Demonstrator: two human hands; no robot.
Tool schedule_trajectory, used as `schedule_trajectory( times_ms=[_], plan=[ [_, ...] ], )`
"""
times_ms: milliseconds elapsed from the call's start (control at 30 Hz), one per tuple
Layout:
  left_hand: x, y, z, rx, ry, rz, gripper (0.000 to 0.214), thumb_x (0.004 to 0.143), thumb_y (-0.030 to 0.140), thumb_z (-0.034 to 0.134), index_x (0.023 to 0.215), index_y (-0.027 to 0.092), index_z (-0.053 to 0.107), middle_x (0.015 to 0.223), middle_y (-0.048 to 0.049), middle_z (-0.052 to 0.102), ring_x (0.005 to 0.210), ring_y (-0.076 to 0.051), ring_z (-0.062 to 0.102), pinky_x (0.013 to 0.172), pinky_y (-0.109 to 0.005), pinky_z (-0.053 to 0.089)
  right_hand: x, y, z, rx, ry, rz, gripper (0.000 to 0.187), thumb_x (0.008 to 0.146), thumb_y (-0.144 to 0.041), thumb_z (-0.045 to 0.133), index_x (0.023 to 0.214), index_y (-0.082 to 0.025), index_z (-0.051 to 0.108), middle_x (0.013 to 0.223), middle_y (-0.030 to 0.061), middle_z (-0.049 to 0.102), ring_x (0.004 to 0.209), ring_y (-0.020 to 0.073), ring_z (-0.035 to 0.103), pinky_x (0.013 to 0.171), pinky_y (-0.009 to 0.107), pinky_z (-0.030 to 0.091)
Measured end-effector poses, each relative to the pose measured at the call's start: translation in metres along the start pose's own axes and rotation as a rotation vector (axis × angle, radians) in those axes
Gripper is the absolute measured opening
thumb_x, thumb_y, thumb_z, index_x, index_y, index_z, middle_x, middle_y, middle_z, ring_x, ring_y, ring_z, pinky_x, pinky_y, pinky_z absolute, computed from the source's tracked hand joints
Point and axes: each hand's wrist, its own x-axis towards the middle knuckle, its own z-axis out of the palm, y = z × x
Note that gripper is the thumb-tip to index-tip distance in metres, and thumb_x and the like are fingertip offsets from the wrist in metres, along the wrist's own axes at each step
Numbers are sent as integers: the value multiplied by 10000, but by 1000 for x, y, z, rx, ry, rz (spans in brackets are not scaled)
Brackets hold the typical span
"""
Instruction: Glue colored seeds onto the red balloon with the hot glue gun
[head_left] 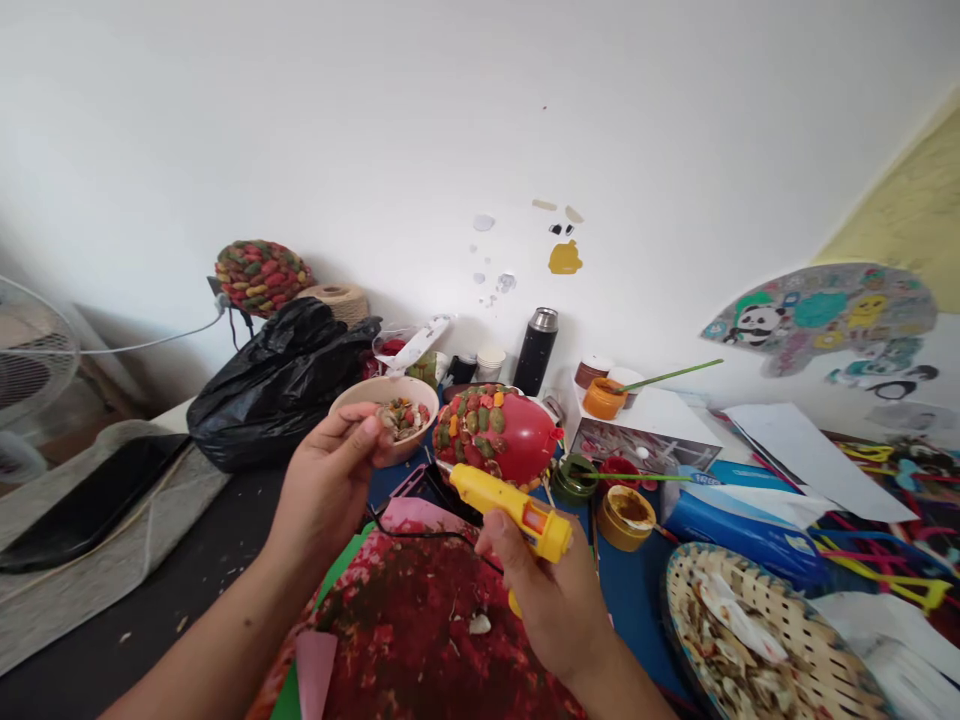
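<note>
My right hand (551,590) is wrapped round a yellow hot glue gun (510,505), its nozzle turned left and up toward the balloon. My left hand (337,460) pinches a small brownish shell piece (388,420) between thumb and fingertips, in front of a round bowl (345,400) of colored shell pieces. Just beyond the glue gun lies a red balloon (529,435). Its left part is covered with red, green and orange shell pieces (472,425); its right part, with the knot, is bare. Under my hands spreads a red-stained sheet (420,620) with a pale scrap (480,624) on it.
Paint jars (626,515) and a green stick (637,478) stand right of the balloon. A woven basket (810,640) holds shell scraps. Behind are a black flask (536,350) and a black plastic bag (281,385). A finished-looking shell-covered ball (262,277) sits back left.
</note>
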Motion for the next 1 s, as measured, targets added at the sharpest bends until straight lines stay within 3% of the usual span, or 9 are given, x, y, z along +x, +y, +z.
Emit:
schedule_trajectory(
  times_ms=[133,267,333,433,533,600,767,1000],
  plan=[
    [15,2,-12,22,72,142,492,546,441,1111,850,183,822,737,14,725,656,-101,620,581,-167,507,2,4,-8,171,114,87,653,1017,-770,657,794,-177,814,553,-17,547,477,126,498,443,225,368],
    [4,-4,-15,371,4,328,283,773,400,995,919,219,833,798,3,774,687,-133,664,634,-211,535,8,2,-19,298,267,150,704,952,-846,678,790,-172,805,527,1,593,451,137,553,424,219,433],
    [-11,-6,-10,596,-148,456,157,877,333,923,934,230,819,893,-14,811,773,-168,723,694,-247,566,11,-1,-21,336,298,147,717,925,-865,695,764,-173,788,503,-7,577,428,126,535,405,210,430],
    [-31,-5,1,828,-509,759,33,1010,205,796,1016,231,776,979,-26,818,912,-191,763,843,-292,591,12,-6,-21,328,316,136,728,921,-868,695,738,-169,785,502,0,589,417,120,541,396,207,424],
    [-42,-2,12,985,-791,1078,110,1112,155,641,1152,194,736,1052,-65,818,953,-196,748,912,-326,576,11,-11,-18,300,324,111,739,926,-872,683,755,-163,799,503,-1,585,431,120,543,417,212,432],
    [-44,-1,18,1093,-868,1229,190,1157,159,533,1204,171,717,1044,-76,816,924,-207,728,867,-338,560,10,-13,-17,301,328,106,748,922,-880,681,769,-159,806,507,-3,580,436,117,536,426,213,433],
    [-42,-3,32,1281,-891,1384,311,1198,167,374,1242,141,681,974,-62,802,825,-215,694,741,-359,515,11,-19,-19,297,334,72,763,929,-884,669,736,-158,804,506,-6,557,443,111,540,441,203,414],
    [-37,-12,43,1410,-860,1394,288,1196,163,372,1191,174,660,937,-35,779,785,-217,657,698,-377,476,11,-25,-19,342,321,61,751,890,-891,715,729,-163,800,501,-15,553,434,110,540,439,202,428]
  ],
)
